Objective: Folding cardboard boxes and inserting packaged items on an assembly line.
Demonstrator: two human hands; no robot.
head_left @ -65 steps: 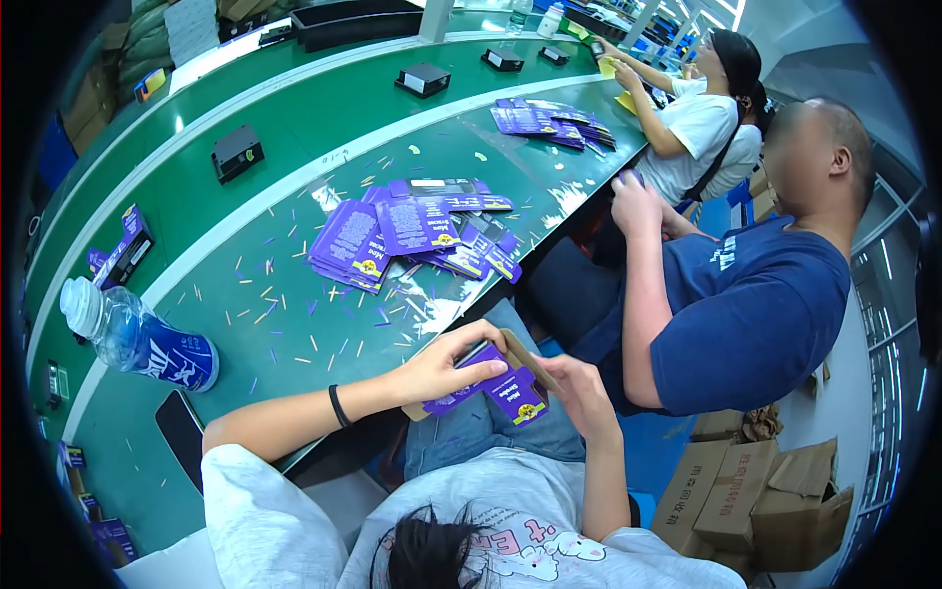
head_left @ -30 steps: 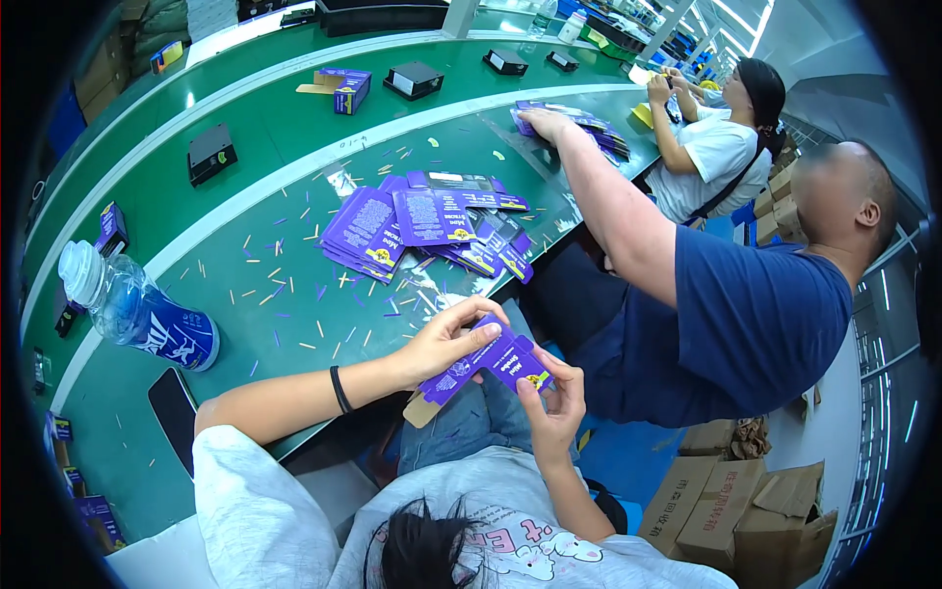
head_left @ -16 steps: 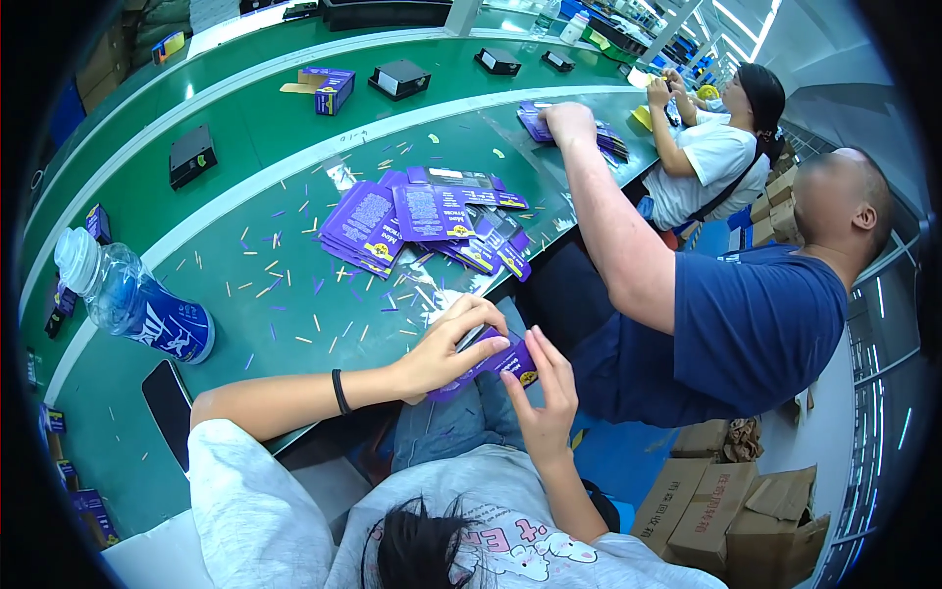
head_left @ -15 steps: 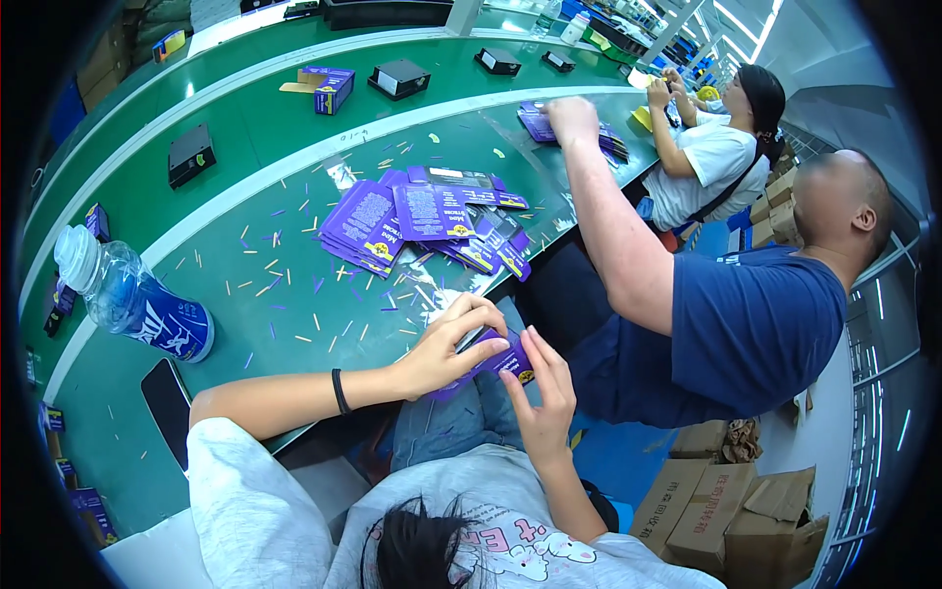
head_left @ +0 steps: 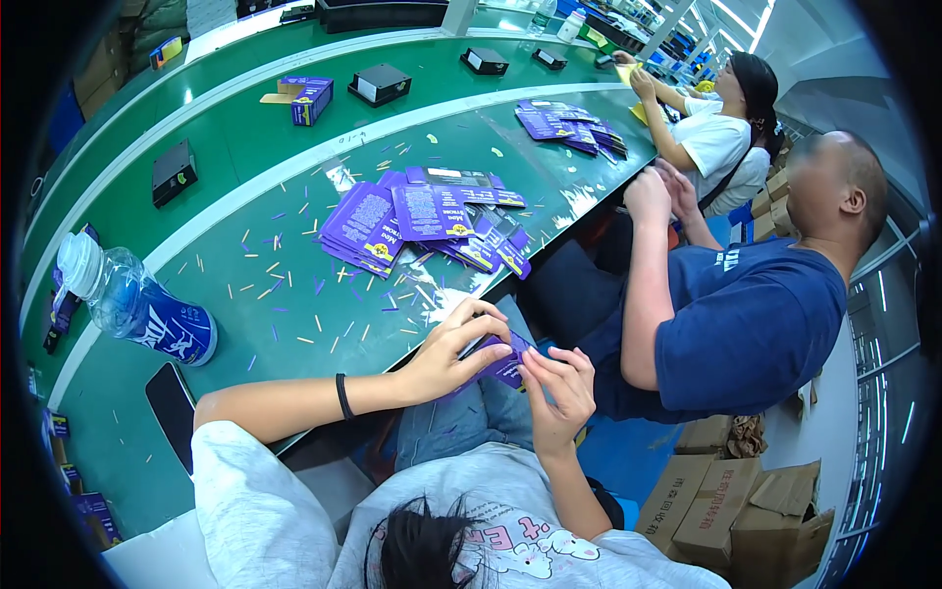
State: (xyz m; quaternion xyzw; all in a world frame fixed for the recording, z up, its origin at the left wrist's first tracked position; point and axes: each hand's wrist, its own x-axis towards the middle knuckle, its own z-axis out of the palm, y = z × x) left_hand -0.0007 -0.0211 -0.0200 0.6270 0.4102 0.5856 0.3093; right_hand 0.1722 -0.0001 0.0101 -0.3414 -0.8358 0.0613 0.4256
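Note:
Over my lap, just off the table edge, a small purple cardboard box point(head_left: 507, 367) is gripped between both hands. My left hand point(head_left: 449, 355) wraps round its left side, fingers curled over the top. My right hand point(head_left: 559, 397) pinches the box's right end between thumb and fingertips. Part of the box is hidden behind the fingers. Beyond my hands, a loose pile of flat purple cartons point(head_left: 432, 214) lies on the green table point(head_left: 294, 378). Thin purple and tan scraps point(head_left: 278, 280) are scattered round the pile.
On my left stand a blue-labelled bottle point(head_left: 147, 306) and a dark phone point(head_left: 175, 412). Black boxes point(head_left: 381, 85) and an open purple box point(head_left: 312, 100) sit on the green conveyor. A second carton pile point(head_left: 569, 126) lies near a co-worker in blue point(head_left: 751, 329). Brown cardboard boxes point(head_left: 721, 501) stand at lower right.
My right hand has shifted slightly right along the box, fingers closer together. The co-worker in blue has drawn a hand back from the far carton pile. The conveyor boxes have slid left.

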